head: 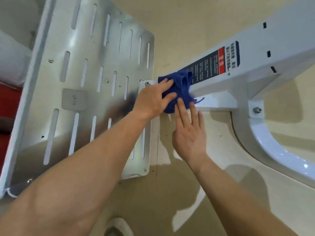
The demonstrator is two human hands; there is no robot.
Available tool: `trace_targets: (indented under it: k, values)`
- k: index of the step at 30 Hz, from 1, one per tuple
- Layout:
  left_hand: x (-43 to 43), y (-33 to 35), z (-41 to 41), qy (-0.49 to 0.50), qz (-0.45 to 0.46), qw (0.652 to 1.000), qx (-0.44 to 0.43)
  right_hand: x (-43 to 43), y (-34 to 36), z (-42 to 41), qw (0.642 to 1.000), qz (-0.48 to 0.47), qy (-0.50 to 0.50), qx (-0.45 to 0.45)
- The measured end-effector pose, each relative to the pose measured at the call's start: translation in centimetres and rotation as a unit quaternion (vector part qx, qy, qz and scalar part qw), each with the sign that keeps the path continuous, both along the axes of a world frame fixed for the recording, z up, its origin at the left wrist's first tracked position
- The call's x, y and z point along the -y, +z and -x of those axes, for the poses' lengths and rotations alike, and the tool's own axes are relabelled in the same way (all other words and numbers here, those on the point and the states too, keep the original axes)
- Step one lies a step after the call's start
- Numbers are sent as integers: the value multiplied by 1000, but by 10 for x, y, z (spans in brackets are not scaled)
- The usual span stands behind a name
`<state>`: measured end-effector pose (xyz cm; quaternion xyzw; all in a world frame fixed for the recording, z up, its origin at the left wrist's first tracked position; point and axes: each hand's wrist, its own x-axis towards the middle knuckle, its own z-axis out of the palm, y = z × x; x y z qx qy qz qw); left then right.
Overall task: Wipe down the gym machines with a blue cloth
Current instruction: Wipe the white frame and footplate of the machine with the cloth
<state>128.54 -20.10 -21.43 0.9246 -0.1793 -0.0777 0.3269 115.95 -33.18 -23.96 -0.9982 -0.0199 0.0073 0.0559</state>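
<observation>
Where beam [252,48] meets slotted plate [81,103], left hand [153,99] and right hand [189,133] press blue cloth [180,84], fingers straight.
Label [211,65] just beyond; floor [187,193] open below.

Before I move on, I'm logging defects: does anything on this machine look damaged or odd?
Nothing looks broken. A dark smudge marks the slotted metal plate beside the left hand, possibly only a reflection. A loose thread trails from the blue cloth.

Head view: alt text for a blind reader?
A person's left hand presses a blue cloth onto a white machine beam beside its warning label. The right hand, fingers straight, touches the cloth's lower edge; a slotted metal plate lies left.
</observation>
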Motion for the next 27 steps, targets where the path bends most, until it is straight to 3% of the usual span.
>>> trace_targets:
  k: [3, 7, 9, 11, 15, 18, 20, 22, 24, 27]
  values:
    - [0, 6, -14, -58, -50, 996, 51, -17, -11, -1, 981, -178, -54, 56]
    - [-2, 13, -24, -105, -82, 989, 71, -37, 3, -18, 908, -354, -199, 101]
    - [0, 17, -26, -113, -78, 989, 58, -41, 1, -23, 845, -440, -298, 63]
    - [1, 19, -28, -109, -76, 989, 58, -42, -2, -30, 756, -547, -359, 15]
    - [-1, 5, -20, -92, -142, 979, 116, -49, -6, -42, 676, -668, -309, -38]
    - [-2, -8, -20, -59, -201, 972, 106, -62, -12, -49, 661, -677, -323, 7]
    - [-6, -15, -22, -55, -224, 968, 102, -67, -14, -53, 675, -641, -357, 78]
    - [-8, -22, -21, -54, -177, 981, 64, -68, -15, -58, 675, -623, -370, 139]
    - [-7, -27, -15, -84, -80, 993, 14, -69, -14, -65, 648, -653, -352, 169]
    - [-5, -34, -13, -154, 12, 987, 37, -68, -27, -76, 648, -647, -345, 206]
